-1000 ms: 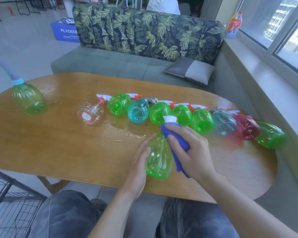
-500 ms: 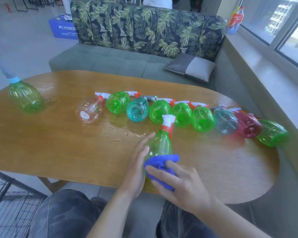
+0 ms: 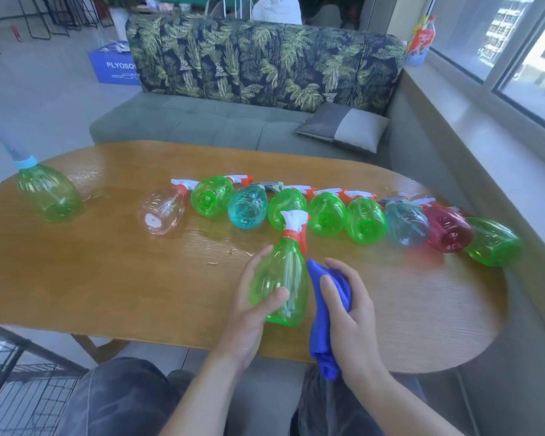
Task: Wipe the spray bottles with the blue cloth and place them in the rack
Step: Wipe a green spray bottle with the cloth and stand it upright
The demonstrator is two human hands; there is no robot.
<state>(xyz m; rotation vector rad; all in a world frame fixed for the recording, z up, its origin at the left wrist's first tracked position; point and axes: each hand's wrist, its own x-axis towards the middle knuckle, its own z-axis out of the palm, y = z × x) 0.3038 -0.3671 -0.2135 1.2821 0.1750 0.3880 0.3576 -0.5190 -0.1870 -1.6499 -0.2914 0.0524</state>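
One green spray bottle [image 3: 279, 281] stands near the table's [image 3: 107, 278] front edge, long axis upright, leaning slightly, white nozzle away from you | your left hand [image 3: 249, 313] wraps its body, thumb across the front | your right hand [image 3: 348, 316] clutches the blue cloth [image 3: 323, 325] beside it.

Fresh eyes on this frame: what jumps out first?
The row of coloured spray bottles lying on their sides across the far half of the wooden table, mostly green, one red near the right end. In the foreground, the left hand holds a green spray bottle upright-ish at the near edge, while the right hand grips the blue cloth beside it. One more green bottle stands apart at far left.
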